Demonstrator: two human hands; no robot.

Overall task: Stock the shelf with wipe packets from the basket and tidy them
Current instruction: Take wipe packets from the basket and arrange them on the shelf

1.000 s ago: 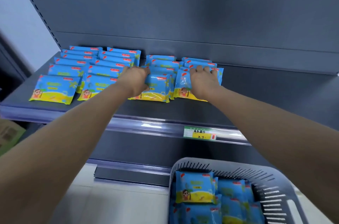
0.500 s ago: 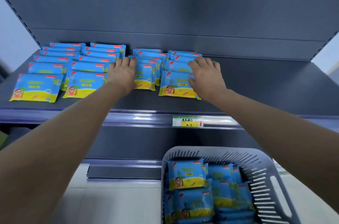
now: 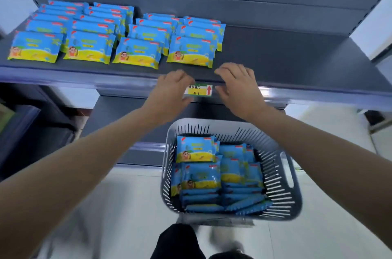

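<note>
Both hands have withdrawn from the wipe packets (image 3: 137, 53) to the shelf (image 3: 297, 63) near edge; left hand (image 3: 169, 91) and right hand (image 3: 239, 89) are loosely spread, holding nothing, above the basket (image 3: 282, 174).

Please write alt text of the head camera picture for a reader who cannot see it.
A person's left hand and right hand, both empty, hover at the front edge of a grey shelf with four rows of blue-and-yellow wipe packets. Below them, a grey basket holds more packets.

Blue wipe pkts (image 3: 139, 53) in shelf (image 3: 286, 61) rows (more in basket (image 3: 282, 176))
</note>
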